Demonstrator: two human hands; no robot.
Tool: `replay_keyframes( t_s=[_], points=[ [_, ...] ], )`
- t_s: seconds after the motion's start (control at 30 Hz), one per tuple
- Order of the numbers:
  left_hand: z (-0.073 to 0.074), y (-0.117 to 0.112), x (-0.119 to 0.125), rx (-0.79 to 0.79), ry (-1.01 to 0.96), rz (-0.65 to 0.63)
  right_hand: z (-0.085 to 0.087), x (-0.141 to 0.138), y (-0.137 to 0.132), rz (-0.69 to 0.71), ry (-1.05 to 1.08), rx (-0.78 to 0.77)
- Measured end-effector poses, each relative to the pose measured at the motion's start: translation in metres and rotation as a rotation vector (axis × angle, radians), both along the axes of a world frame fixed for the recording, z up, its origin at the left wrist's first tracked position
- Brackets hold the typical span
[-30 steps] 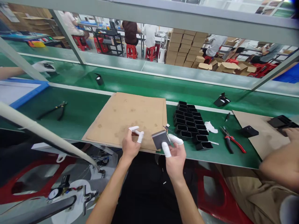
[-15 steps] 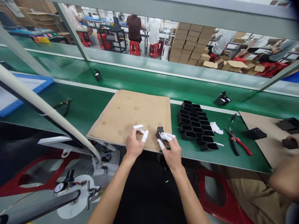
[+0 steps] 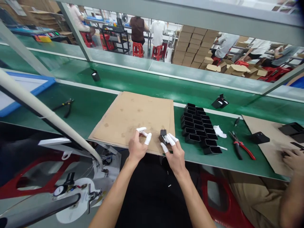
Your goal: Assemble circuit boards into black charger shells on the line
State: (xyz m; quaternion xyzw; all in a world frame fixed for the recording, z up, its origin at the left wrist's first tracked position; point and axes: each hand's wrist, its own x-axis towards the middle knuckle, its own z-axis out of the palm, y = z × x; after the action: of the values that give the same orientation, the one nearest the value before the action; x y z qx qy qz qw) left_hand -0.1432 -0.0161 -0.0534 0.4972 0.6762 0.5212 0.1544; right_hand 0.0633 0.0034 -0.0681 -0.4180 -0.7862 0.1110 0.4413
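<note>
My right hand (image 3: 173, 152), white finger cots on its fingertips, grips a small black plug-like part (image 3: 163, 136) and holds it down on the near edge of a brown cardboard sheet (image 3: 133, 117). My left hand (image 3: 136, 145), also in finger cots, hovers just left of it with thumb and forefinger pinched together; whatever is between them is too small to name. A block of several black open casings (image 3: 198, 126) stands in rows to the right of the cardboard.
Red-handled pliers (image 3: 241, 145) and a white rag (image 3: 219, 130) lie right of the casings. Black pliers (image 3: 65, 106) lie at left. A co-worker's hand (image 3: 293, 158) works on a second cardboard at the right. The green conveyor belt (image 3: 152, 84) carries small black parts. A white pole (image 3: 47, 114) crosses the left.
My right hand turned the dark part over and brought it down from in front of me onto the cardboard's edge. My left hand stayed pinched. The co-worker's hand shifted on the right.
</note>
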Motion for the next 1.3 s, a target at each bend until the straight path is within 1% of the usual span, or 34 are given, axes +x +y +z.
replay_keyframes(
  t_s=[0.1, 0.17, 0.27, 0.37, 0.43, 0.5, 0.63, 0.7, 0.77, 0.83, 0.93, 1.0, 1.07, 1.17, 1.23, 1.3],
  points=[
    [0.002, -0.001, 0.0, -0.007, 0.005, -0.004, 0.001, -0.001, 0.0, 0.018, -0.038, -0.001],
    [0.005, -0.002, 0.0, -0.024, 0.009, 0.005, 0.007, -0.002, 0.001, 0.029, -0.046, 0.001],
    [0.006, -0.002, -0.001, -0.047, 0.009, 0.02, 0.03, -0.005, 0.003, 0.037, -0.002, 0.019],
    [0.002, 0.001, -0.004, -0.054, 0.008, 0.029, 0.057, -0.009, 0.004, 0.019, 0.122, 0.122],
    [-0.003, 0.004, -0.007, -0.053, 0.018, 0.036, 0.063, -0.014, 0.003, 0.004, 0.171, 0.161],
    [-0.006, 0.006, -0.008, -0.059, 0.028, 0.043, 0.055, -0.018, 0.003, -0.007, 0.123, 0.134],
    [-0.008, 0.008, -0.009, -0.08, 0.036, 0.083, 0.019, -0.025, 0.005, -0.042, -0.056, 0.082],
    [-0.008, 0.008, -0.008, -0.094, 0.032, 0.094, 0.01, -0.026, 0.006, -0.053, -0.079, 0.073],
    [-0.006, 0.008, -0.008, -0.12, 0.03, 0.093, 0.014, -0.025, 0.008, -0.048, -0.078, 0.059],
    [-0.005, 0.008, -0.009, -0.141, 0.035, 0.1, 0.029, -0.023, 0.008, -0.036, -0.042, 0.054],
    [-0.005, 0.008, -0.01, -0.127, 0.028, 0.097, 0.054, -0.02, 0.006, -0.027, 0.091, 0.09],
    [-0.005, 0.008, -0.009, -0.099, 0.011, 0.078, 0.061, -0.019, 0.005, -0.029, 0.129, 0.095],
    [-0.004, 0.009, -0.009, -0.086, 0.013, 0.071, 0.053, -0.02, 0.003, -0.038, 0.048, 0.093],
    [-0.002, 0.009, -0.007, -0.115, 0.053, 0.103, 0.029, -0.024, 0.001, -0.054, -0.104, 0.109],
    [-0.002, 0.009, -0.007, -0.115, 0.052, 0.107, 0.016, -0.025, 0.0, -0.061, -0.118, 0.117],
    [-0.003, 0.009, -0.008, -0.11, 0.038, 0.09, 0.01, -0.025, 0.0, -0.071, -0.108, 0.112]
  ],
)
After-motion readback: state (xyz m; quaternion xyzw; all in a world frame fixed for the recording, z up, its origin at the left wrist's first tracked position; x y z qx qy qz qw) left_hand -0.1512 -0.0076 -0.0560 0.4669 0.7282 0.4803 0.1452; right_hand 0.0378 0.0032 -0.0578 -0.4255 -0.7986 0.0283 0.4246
